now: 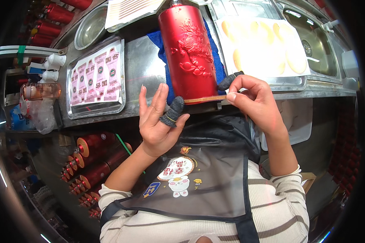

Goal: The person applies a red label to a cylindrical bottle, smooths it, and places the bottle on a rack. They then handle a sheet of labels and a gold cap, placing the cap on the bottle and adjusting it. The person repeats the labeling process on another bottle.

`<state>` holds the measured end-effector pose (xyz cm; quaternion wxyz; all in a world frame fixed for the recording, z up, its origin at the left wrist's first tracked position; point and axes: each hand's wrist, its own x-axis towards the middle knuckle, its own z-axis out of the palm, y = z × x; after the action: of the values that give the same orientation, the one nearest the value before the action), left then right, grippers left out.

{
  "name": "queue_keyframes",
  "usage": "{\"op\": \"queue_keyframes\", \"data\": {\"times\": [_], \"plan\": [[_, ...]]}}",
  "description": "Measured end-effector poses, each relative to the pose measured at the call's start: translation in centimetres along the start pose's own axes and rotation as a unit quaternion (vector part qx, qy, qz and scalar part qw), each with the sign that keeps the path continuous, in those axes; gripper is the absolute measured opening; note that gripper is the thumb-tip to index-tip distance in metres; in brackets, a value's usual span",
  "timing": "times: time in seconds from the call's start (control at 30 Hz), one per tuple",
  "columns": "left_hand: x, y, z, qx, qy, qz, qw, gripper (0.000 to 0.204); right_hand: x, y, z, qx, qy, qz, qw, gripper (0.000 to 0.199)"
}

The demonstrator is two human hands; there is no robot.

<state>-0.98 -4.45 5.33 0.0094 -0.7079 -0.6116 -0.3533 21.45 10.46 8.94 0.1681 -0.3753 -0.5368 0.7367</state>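
Note:
A large red bottle with a raised dragon relief lies on a blue cloth, its tan-rimmed base toward me and its neck pointing away. My left hand is open at the base's left corner, fingers spread; a black finger cover sits on one finger. At the right corner of the base, my right hand has thumb and forefinger pinched together. Whatever lies between those fingertips is too small to make out. Another black cover is on a right-hand finger, beside the bottle's side.
To the left is a clear tray of pink labels. A white sheet of gold oval stickers lies on the right, before a metal sink. A metal bowl stands far left. More red bottles lie below the bench.

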Motion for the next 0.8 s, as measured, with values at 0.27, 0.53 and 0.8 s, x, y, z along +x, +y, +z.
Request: {"op": "queue_keyframes", "data": {"times": [0.27, 0.53, 0.8], "plan": [[2.4, 1.1, -0.2, 0.033, -0.012, 0.047, 0.998, 0.037, 0.7, 1.2, 0.2, -0.021, 0.028, -0.010, 0.999, 0.010], [5.9, 2.7, 0.8, 0.101, -0.023, 0.113, 0.988, 0.015, 1.1, 1.2, 0.4, -0.009, 0.014, 0.001, 1.000, 0.008], [3.4, 0.6, 1.5, -0.028, 0.049, -0.018, 0.998, 0.052, 1.0, 1.5, 0.7, -0.029, 0.001, -0.027, 0.999, 0.008]]}}
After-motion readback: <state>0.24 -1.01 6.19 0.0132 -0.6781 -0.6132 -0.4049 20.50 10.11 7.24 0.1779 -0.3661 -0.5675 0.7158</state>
